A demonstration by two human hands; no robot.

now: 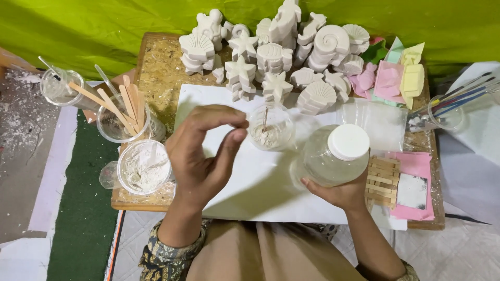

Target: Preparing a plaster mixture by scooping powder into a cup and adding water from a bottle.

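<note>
Raised left hand (200,156) pinches empty air beside the cup (271,129); right hand (341,193) grips the bottle (333,155).

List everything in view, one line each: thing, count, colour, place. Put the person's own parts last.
plaster figures: many, white shells and starfish, board's far edge
small cup: one, clear, white powder and a stick inside, on white sheet
jar: one, clear, white cap, tilted
powder cup: one, clear, left
stick cup: one, wooden sticks, left
silicone moulds: several, pink, yellow, green, right
brush cup: one, clear, far right
left hand: raised beside small cup, holds nothing
right hand: under jar, gripping it
</note>
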